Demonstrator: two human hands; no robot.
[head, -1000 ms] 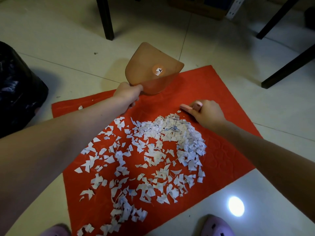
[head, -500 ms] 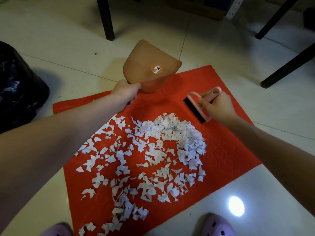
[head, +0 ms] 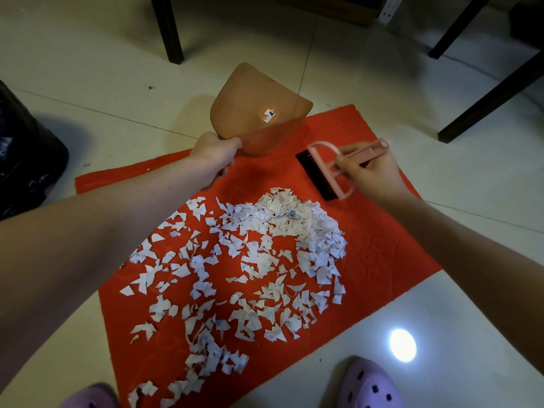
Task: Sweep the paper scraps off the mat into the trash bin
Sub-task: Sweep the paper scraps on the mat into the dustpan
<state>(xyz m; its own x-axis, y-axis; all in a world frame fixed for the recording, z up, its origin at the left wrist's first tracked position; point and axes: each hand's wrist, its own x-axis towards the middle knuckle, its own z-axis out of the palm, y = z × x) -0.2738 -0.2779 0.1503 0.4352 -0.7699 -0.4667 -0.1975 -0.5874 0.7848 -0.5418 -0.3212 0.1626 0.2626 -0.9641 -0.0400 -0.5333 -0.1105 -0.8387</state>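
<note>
A red mat (head: 382,254) lies on the tiled floor, covered with several white paper scraps (head: 253,260) spread across its middle and near end. My left hand (head: 215,154) grips the near end of a brown translucent dustpan (head: 259,113), which is raised over the mat's far edge with its underside and a small sticker facing me. My right hand (head: 371,172) holds the handle of a pink hand brush (head: 323,175) with black bristles, lifted just beyond the far right of the scrap pile.
A black trash bag (head: 26,160) sits at the left edge. Dark furniture legs (head: 167,28) stand on the floor beyond the mat, with more legs (head: 494,92) at the right. Two purple slippers (head: 368,384) show at the bottom. A bright light spot reflects off the tile nearby.
My right hand has lifted the brush off the scraps and drawn it back to the right, so the bristles now show. The dustpan has hardly moved.
</note>
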